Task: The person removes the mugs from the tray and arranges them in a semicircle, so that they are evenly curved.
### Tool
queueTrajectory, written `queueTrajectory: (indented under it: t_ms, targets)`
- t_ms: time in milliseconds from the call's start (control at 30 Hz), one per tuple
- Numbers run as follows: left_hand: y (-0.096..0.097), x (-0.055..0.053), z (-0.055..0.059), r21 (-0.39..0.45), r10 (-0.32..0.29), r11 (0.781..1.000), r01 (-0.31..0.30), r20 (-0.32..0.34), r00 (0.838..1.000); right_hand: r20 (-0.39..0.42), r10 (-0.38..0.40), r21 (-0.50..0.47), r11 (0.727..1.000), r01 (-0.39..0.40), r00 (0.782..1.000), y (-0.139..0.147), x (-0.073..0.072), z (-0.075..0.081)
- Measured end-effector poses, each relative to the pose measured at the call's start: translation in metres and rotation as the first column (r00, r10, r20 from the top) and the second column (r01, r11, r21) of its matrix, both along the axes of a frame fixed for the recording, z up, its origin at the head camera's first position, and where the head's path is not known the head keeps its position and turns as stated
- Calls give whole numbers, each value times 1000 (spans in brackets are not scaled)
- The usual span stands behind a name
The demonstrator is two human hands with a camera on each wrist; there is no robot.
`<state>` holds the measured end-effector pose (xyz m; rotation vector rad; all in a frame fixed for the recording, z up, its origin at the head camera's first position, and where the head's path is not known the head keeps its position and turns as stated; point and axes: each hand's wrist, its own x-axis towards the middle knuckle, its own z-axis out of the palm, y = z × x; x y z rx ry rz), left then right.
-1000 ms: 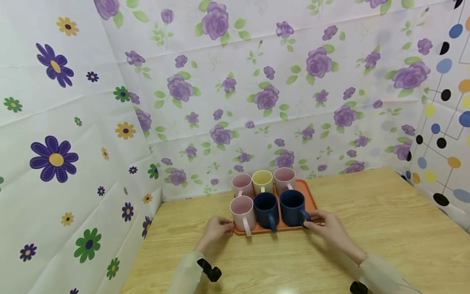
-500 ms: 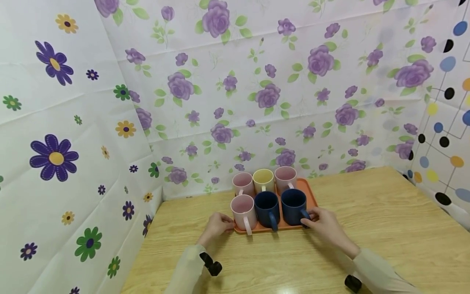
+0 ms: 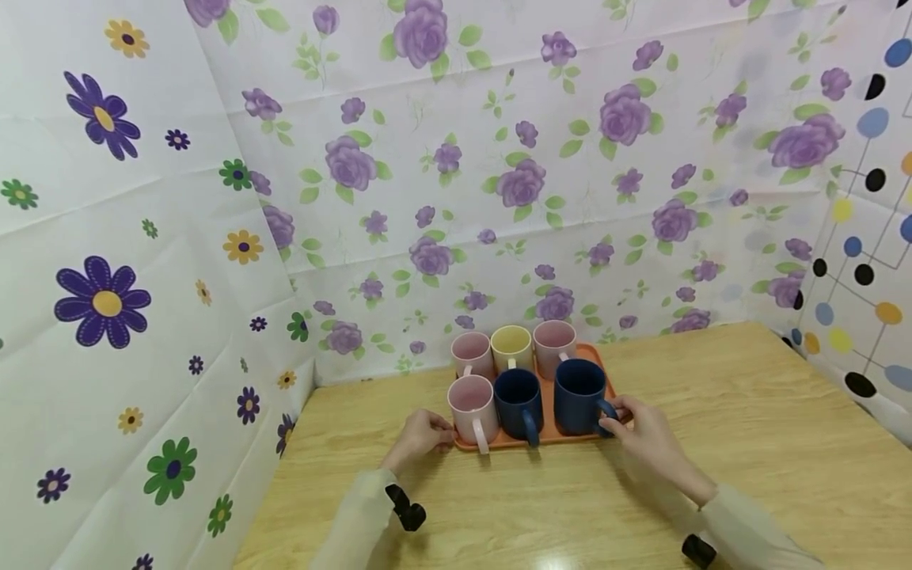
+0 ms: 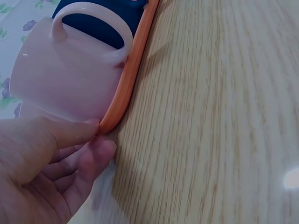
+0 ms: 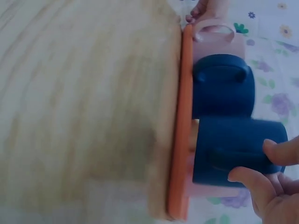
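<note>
The right-hand navy mug (image 3: 575, 402), right of centre low in the frame, should be rigid, fairly weighty and breakable; its looped handle (image 5: 235, 159), pinched by the right grip (image 3: 648, 437), seems the best hold. Its sides are plain and matte. The left grip (image 3: 420, 439) pinches the orange tray (image 4: 128, 81).

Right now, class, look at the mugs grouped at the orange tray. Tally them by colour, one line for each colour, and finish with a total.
Pink mugs: 3
Dark blue mugs: 2
Yellow mug: 1
Total: 6
</note>
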<state>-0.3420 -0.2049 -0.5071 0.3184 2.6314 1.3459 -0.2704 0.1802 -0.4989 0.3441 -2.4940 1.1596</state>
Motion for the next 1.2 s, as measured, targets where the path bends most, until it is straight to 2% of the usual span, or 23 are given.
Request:
queueTrajectory:
  t_ms: [133,333,533,633,733,800,967,1133,1200]
  targets:
    - [-1,-4,-2,7,-32,999,32,-7,999,-57,48,30,998,-47,997,5,9,11]
    - [0,-4,-1,11,-44,999,44,40,998,-118,155,50,987,-150,981,4,29,26]
    - [2,-2,2,-20,-50,999,51,45,998,-94,310,10,950,-311,946,-7,50,43]
    - [2,-2,3,-43,-57,997,59,47,997,-39,384,-11,923,-385,923,-13,59,48]
    - [2,-2,3,-59,-71,996,73,38,997,28,473,-52,880,-472,880,-21,67,50]
    - [2,-2,3,-87,-79,993,80,23,997,42,531,-72,846,-528,846,-27,71,49]
    - [1,-4,2,-163,-122,980,112,-54,991,-20,666,-89,741,-665,745,-48,75,40]
    - [0,-3,-1,-162,-134,980,118,-90,987,-46,766,-69,637,-767,641,-71,78,29]
    - [0,-2,-3,-154,-130,981,114,-94,987,-33,785,-56,617,-785,619,-79,79,26]
